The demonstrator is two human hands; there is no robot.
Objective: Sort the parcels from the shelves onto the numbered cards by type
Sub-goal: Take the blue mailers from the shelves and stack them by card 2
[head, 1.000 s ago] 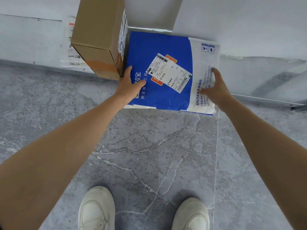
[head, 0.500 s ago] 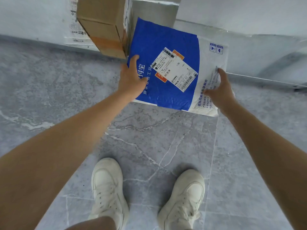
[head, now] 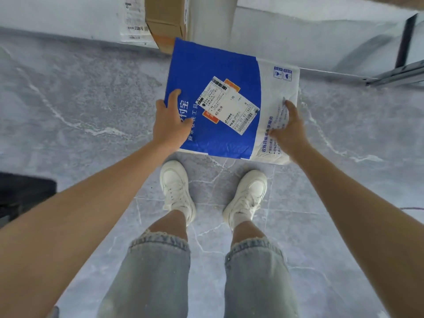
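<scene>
A flat blue and white mailer bag (head: 213,74) with a white shipping label hangs in the air above the floor, clear of the shelf. My left hand (head: 171,121) grips its left blue edge, thumb on top. My right hand (head: 288,129) pinches the white right edge, crumpling it a little. A brown cardboard box (head: 166,17) stands on the low shelf just beyond the bag's far left corner. No numbered card is in view.
The low white shelf (head: 286,31) runs along the top, with a white parcel (head: 133,19) left of the box. A metal rail (head: 399,75) sits at the right. My white shoes (head: 176,187) stand on grey marble tiles. A dark object (head: 23,193) lies at the left.
The bag has come off the shelf and toward me, held by both hands. The view has tilted down, so my legs and shoes now show below it.
</scene>
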